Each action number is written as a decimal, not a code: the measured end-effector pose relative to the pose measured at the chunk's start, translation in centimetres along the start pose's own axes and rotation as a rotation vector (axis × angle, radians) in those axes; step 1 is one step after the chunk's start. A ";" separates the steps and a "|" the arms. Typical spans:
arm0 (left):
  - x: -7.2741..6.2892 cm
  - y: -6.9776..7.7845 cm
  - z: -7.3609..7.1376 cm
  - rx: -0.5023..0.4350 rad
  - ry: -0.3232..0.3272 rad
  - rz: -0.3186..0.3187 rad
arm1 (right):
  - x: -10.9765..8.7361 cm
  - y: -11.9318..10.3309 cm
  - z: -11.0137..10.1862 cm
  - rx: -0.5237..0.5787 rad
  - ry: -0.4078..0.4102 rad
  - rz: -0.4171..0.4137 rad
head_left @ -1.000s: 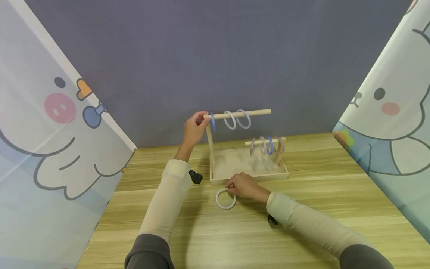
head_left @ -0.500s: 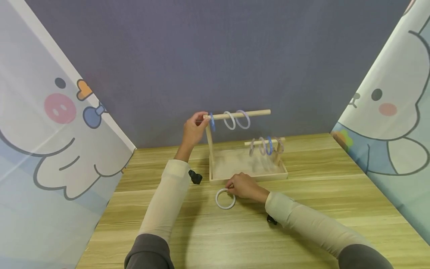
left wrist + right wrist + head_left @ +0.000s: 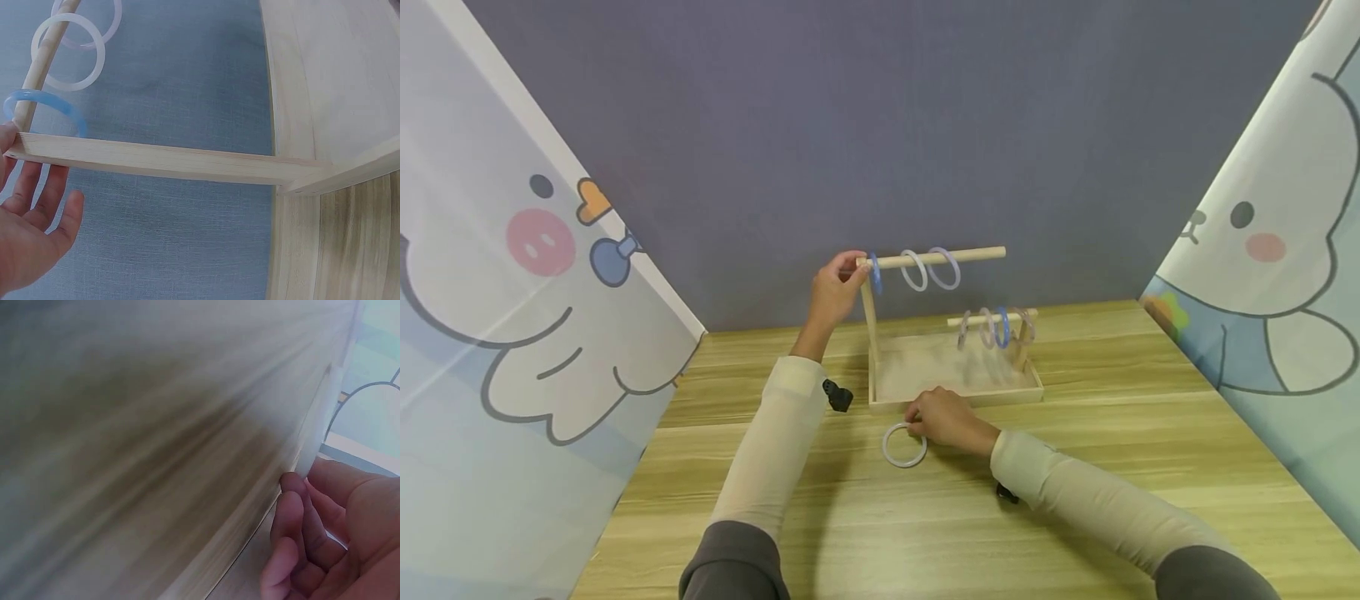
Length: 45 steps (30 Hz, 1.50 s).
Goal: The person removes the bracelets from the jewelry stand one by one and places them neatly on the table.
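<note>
My left hand (image 3: 832, 296) holds the top corner of a wooden bangle stand (image 3: 955, 402), its thumb and fingers on either side of the post (image 3: 156, 159). Close by, a blue bangle (image 3: 53, 101) hangs on the upper bar. Farther along that bar hang a white bangle (image 3: 99, 59) and a lavender bangle (image 3: 957, 271). My right hand (image 3: 951, 419) pinches the edge of a pale white bangle (image 3: 904, 465) that lies on the table in front of the stand. In the right wrist view, the fingertips cover part of this bangle (image 3: 309, 453).
On the stand's lower bar (image 3: 955, 320) hang several bangles, one of them blue (image 3: 1003, 329). A grey backdrop (image 3: 880, 125) rises behind the wood-grain table (image 3: 925, 542). Cartoon-printed panels (image 3: 512, 333) flank both sides. Small black devices (image 3: 838, 396) sit by both wrists.
</note>
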<state>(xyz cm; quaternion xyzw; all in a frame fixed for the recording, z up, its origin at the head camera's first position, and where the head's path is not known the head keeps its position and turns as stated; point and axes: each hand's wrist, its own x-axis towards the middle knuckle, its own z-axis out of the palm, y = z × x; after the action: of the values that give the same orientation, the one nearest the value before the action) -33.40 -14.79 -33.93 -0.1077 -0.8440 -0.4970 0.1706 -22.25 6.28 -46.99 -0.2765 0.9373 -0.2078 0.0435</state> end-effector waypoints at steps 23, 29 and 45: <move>-0.1 -0.3 0.0 -0.019 0.008 0.005 | -0.8 -0.9 -2.4 0.036 0.032 -0.020; 0.1 -0.4 0.0 -0.030 0.006 0.019 | -0.9 -1.2 -3.8 0.043 0.001 0.008; 0.0 -0.3 0.1 -0.031 0.016 0.019 | -0.6 -1.2 -7.4 0.090 0.036 -0.031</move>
<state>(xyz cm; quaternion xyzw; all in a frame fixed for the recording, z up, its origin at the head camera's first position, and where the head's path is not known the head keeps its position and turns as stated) -33.55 -14.83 -34.22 -0.1144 -0.8338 -0.5092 0.1802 -22.62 8.38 -39.77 -0.2849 0.9232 -0.2554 0.0358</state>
